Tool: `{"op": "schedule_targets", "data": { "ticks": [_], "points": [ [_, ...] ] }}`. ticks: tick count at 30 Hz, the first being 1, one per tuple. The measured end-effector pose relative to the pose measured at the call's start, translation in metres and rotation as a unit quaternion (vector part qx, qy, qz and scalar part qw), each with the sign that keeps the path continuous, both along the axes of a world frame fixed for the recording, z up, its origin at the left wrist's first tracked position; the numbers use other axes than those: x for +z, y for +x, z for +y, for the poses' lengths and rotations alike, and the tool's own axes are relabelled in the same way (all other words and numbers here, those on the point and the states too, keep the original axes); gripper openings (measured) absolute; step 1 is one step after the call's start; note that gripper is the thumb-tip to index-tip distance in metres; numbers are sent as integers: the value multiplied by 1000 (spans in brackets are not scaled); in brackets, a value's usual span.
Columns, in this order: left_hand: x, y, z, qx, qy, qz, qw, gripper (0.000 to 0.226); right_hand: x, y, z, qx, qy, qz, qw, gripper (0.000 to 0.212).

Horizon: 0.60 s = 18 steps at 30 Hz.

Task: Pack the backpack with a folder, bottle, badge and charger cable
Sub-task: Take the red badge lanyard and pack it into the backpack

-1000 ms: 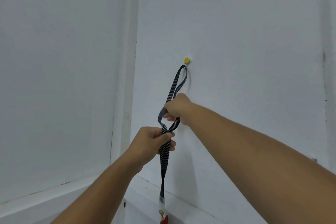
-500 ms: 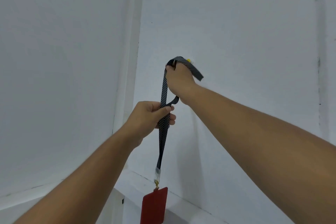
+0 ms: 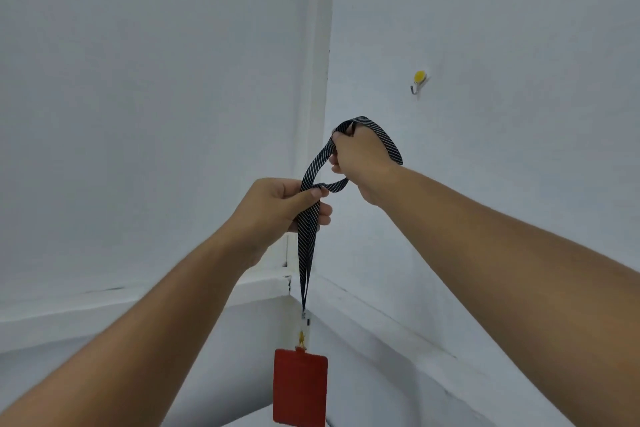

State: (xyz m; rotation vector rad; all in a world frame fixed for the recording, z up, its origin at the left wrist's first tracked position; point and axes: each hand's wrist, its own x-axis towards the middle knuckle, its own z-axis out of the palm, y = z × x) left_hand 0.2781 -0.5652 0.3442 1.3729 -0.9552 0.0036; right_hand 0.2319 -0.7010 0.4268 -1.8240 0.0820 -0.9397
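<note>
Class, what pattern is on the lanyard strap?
Dark lanyard strap with thin white diagonal stripes, seen in the head view.

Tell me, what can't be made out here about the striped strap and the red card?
Head view:
- Red rectangular badge holder: no print shows on this face; its bottom runs to the frame's lower edge.
- Black-and-white striped fabric lanyard: stretches hidden inside the left hand and right hand.
- Small yellow-capped wall hook: too small for detail.
- Backpack, folder, bottle, cable: outside the frame.

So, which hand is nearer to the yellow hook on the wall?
Right. The right hand grips the strap below and left of the hook; the left hand pinches the strap lower down, farther from the hook.
</note>
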Motion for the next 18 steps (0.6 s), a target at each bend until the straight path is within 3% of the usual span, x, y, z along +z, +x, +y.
{"op": "schedule_targets", "data": {
  "ticks": [3,7,10,15,18],
  "points": [
    [-14,-5,35,47,4,14,999,17,-21,9,19,70,37,9,997,18],
    [-32,-18,93,114,23,32,993,18,-59,24,61,108,58,20,992,11],
    [-36,-29,140,161,26,41,986,18,-91,31,105,162,66,55,983,17],
    [-37,-50,219,225,36,47,972,17,-159,25,194,281,74,77,954,62],
    [-39,-51,267,249,31,74,965,17,-219,10,247,395,118,179,893,100]
  ]
}}
